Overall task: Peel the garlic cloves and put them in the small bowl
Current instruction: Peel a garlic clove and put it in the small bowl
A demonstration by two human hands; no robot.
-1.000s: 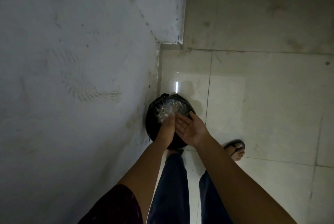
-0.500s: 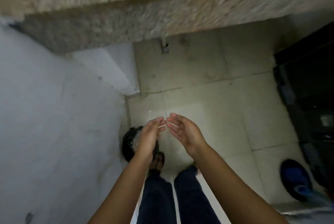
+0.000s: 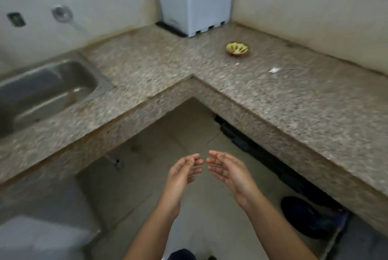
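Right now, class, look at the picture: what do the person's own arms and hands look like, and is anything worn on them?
The left hand and right hand are bare: no gloves, rings, watch or bracelet show. Both forearms are bare as far as the frame's edge, with no sleeve in view.

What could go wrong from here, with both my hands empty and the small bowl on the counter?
The small bowl sits far from your left hand and right hand; a hasty reach might knock it.
A white scrap lies loose on the counter near it, too blurred to identify; it could get swept off.
A dark object on the floor under the counter edge could trip you.
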